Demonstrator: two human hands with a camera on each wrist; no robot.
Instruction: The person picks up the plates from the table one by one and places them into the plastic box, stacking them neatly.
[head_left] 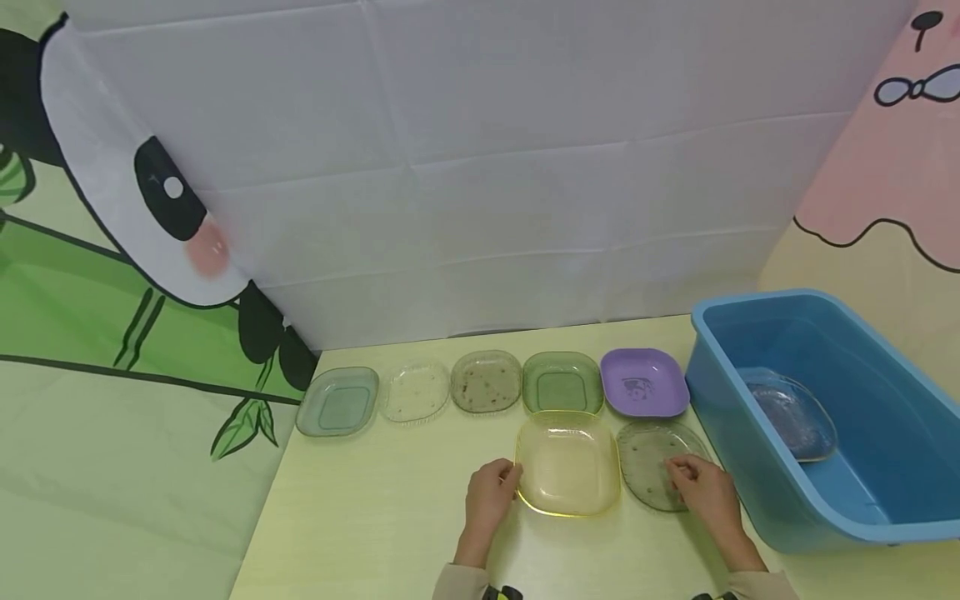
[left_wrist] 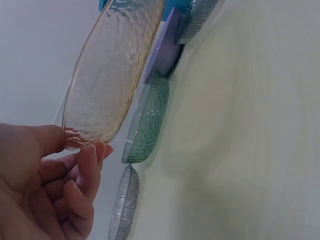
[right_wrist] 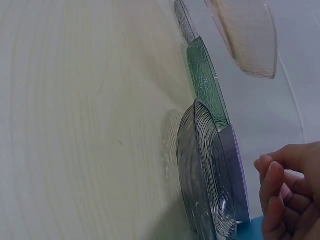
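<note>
At lower center, the left hand (head_left: 489,500) is pinching a transparent, dimpled yellow square plate (head_left: 567,462) above the tabletop (head_left: 360,508); the right hand (head_left: 705,493) is curling, empty, over a grey ribbed plate (head_left: 647,458). Laying-out seems nearly done: 1 dish (head_left: 798,425) is remaining in the blue tub (head_left: 900,408) at right; 5 plates (head_left: 562,383) are sitting beyond.

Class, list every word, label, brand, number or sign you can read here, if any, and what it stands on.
No text can be read.
The opaque purple, rounded-square plate bears a dark print, too small and blurred to make out.
The white, green and pink cloth backdrop shows only drawings.
</note>
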